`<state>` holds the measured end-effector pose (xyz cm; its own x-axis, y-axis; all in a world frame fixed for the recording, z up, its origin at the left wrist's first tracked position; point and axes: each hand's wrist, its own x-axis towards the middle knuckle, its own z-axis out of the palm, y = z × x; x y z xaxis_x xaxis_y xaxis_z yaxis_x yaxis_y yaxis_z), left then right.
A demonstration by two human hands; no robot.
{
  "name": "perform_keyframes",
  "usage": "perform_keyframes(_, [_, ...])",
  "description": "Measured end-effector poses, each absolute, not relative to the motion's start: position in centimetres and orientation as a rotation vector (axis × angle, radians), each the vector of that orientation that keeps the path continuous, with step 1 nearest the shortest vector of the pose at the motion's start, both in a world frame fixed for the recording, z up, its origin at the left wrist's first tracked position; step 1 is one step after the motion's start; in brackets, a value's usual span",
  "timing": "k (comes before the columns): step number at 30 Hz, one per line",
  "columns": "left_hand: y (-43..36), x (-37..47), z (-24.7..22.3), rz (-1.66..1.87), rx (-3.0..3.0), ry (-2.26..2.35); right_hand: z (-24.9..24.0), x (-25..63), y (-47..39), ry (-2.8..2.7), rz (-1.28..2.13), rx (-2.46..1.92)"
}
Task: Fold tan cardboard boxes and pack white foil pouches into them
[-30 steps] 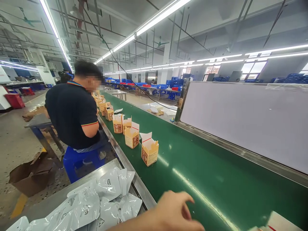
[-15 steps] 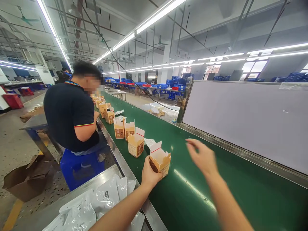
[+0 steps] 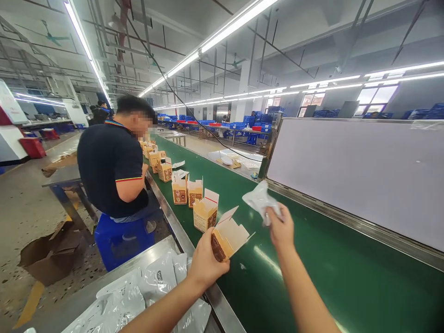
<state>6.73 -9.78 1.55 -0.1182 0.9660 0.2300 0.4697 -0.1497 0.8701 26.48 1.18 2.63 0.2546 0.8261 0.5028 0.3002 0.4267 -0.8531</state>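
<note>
My left hand (image 3: pixel 208 259) is wrapped round an open-topped orange and brown cardboard box (image 3: pixel 224 247), tilted to the right over the green conveyor belt (image 3: pixel 329 259). The box's pale flaps stand apart. To its right, my right hand (image 3: pixel 280 226) pinches a white plastic pouch (image 3: pixel 262 199) by its lower end, above the belt and apart from the box. Just beyond my left hand stands another open box (image 3: pixel 206 210), upright on the belt. What the tilted box contains cannot be seen.
More boxes (image 3: pixel 179 189) line the belt's left side. White pouches (image 3: pixel 156 282) lie heaped on a metal table at lower left. A co-worker (image 3: pixel 114 157) sits on a blue stool (image 3: pixel 121 240) farther along. A pale panel (image 3: pixel 357 180) borders the belt's right side.
The box in my left hand has tipped to the right. My right hand, empty before, now holds a white pouch. The pouch behind the box has left the belt.
</note>
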Motion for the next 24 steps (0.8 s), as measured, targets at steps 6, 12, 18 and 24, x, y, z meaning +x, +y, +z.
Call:
perform_keyframes(6, [-11.5,8.7,1.6,1.326,1.791,1.475,8.6,33.4,-10.3,-1.787,0.421,-0.753])
perform_keyframes(12, [-14.4,12.0,1.2,1.307,2.172,1.428,9.0,31.0,-14.4,-2.524,0.296,-0.987])
perform_keyframes(18, [-16.2,15.5,0.2,1.187,2.161,1.404,6.3,32.2,-17.0,-2.515,0.999,-0.997])
perform_keyframes(24, [-18.2,19.9,-0.6,0.994,1.995,1.223,2.6,37.1,-17.8,-2.242,0.952,-1.38])
